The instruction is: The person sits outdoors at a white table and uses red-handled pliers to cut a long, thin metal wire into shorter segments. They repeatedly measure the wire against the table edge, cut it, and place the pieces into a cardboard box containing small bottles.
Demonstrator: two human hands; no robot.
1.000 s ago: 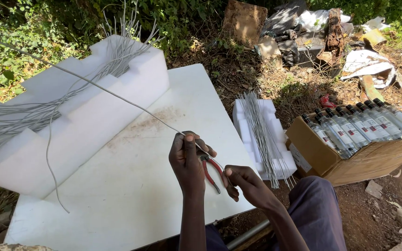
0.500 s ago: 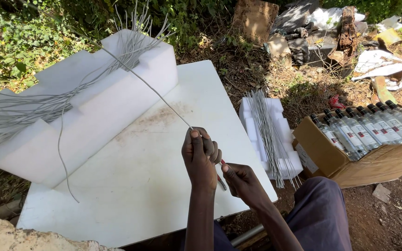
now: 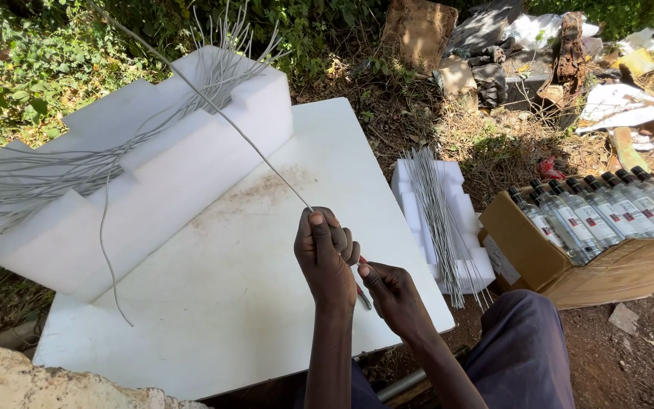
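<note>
Drawn nearer frame centre, left hand (image 3: 325, 256) fisted on thin grey wire (image 3: 245, 141), right hand (image 3: 391, 291) clamping red-handled pliers (image 3: 360, 291) over smooth white board (image 3: 228, 303).

There is one view only, from a camera on the person's head, looking steeply down and forward. The left hand (image 3: 325, 257) and right hand (image 3: 393, 294) sit close, low in the centre. The white board (image 3: 213, 303) fills the middle; scrub and litter run along the far top edge.
</note>
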